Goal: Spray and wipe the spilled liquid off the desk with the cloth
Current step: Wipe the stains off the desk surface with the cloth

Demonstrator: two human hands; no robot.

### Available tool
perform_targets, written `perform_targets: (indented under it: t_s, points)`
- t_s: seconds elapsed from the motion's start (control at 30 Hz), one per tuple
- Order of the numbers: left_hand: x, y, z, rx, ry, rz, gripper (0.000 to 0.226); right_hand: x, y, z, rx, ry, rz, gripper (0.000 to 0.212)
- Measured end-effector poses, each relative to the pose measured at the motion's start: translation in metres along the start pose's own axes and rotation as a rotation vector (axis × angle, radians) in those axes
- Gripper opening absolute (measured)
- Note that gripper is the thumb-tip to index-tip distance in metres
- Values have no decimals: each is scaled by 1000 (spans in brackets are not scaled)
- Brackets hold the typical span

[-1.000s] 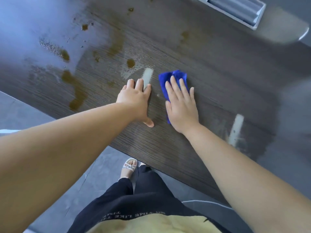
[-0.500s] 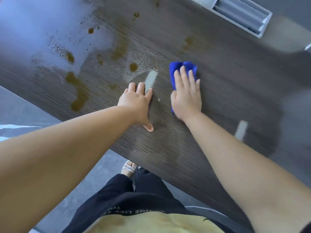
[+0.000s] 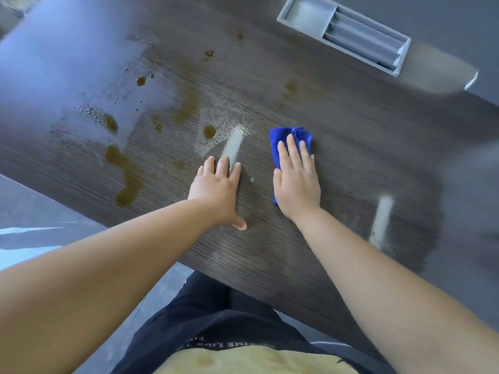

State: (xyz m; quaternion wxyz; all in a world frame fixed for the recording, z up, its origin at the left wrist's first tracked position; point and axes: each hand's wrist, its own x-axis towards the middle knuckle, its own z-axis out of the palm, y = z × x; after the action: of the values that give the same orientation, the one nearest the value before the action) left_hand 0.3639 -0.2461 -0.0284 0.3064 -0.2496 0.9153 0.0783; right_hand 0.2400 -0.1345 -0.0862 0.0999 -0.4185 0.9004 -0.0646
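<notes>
Right hand (image 3: 296,182) flat on cloth (image 3: 290,139); left hand (image 3: 217,184) on desk (image 3: 351,125).

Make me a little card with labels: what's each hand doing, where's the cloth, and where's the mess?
left hand: flat on the desk, fingers straight, holding nothing
right hand: presses flat on the cloth
cloth: blue, bunched, under the right hand, to the right of the mess
mess: brown spilled liquid in puddles and drops, left of and beyond the left hand, not yet wiped
also there: grey tray set into the desk's far side
</notes>
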Motion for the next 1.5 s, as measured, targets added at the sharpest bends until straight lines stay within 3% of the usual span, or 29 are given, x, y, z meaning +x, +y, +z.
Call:
perform_targets:
  t_s: [0.07,0.13,0.2,0.33,0.4,0.47,0.57,0.67,0.8,0.93,1.0,1.1,1.17,1.23,1.4,1.43,1.5]
  points:
    - [3,-1,0,-52,13,5,121,-34,20,0,-16,-53,-249,54]
    - [7,-2,-3,-89,84,15,112,-41,55,-10,-17,-76,-335,54]
    - [14,-1,-11,-96,151,38,111,-20,80,-20,2,-32,-168,54]
    - [40,-1,-31,-86,159,58,120,53,59,-24,36,70,420,54]
    - [55,-1,-41,-53,147,64,129,65,33,-22,55,62,489,60]
    - [70,-1,-50,-36,138,84,137,50,17,-13,16,15,332,59]
    - [86,-4,-60,-17,129,92,142,0,28,-12,5,-69,-42,54]
    - [97,-12,-66,-22,104,84,140,-8,74,-23,-67,-102,-130,56]
    - [102,-14,-68,-17,85,88,131,55,105,-36,-78,-38,273,51]
    - [104,-8,-72,22,43,63,132,104,63,-28,51,105,611,57]
    - [106,-7,-73,36,32,56,132,94,40,-17,15,111,496,56]
    - [106,-8,-73,60,24,54,133,52,43,-17,-17,12,43,53]
    - [107,-8,-73,65,18,61,134,45,74,-24,-4,-20,-113,55]
    - [107,-8,-72,71,15,66,134,65,102,-33,-29,-6,-7,55]
    - [109,-8,-73,80,-12,55,134,156,78,-39,-4,98,556,54]
    - [109,-7,-74,85,-15,51,133,163,64,-36,11,99,557,55]
    - [109,-6,-75,87,-16,48,132,157,38,-26,-8,83,380,55]
